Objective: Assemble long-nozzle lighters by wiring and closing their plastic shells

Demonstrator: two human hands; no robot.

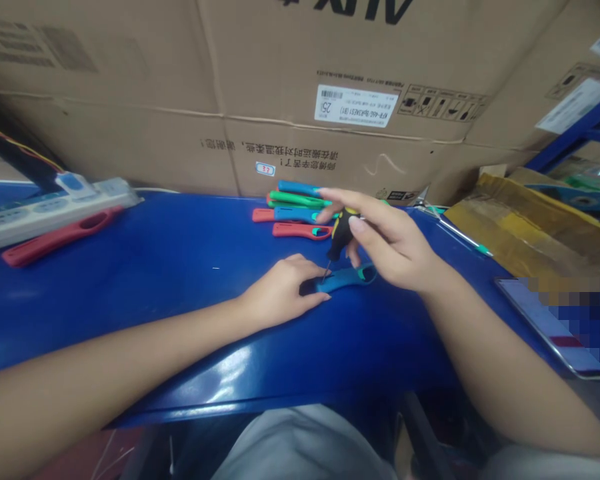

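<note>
**Small screwdriver set to plastic handle**

Head view: right hand (387, 243) pinching a black-and-yellow screwdriver (343, 230) — tip at a teal-and-blue plastic handle (350, 278), lying on the blue workbench (130, 300) beneath an open, flat left hand (280, 290). Probably light, stiff, slippery — best pinned at its middle.

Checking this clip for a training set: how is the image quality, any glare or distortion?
In the head view, white glare streaks the blue bench near its front edge, the wide lens bows the cardboard cartons, a pixelated patch covers the lower right, and the right hand looks fairly sharp.
</note>
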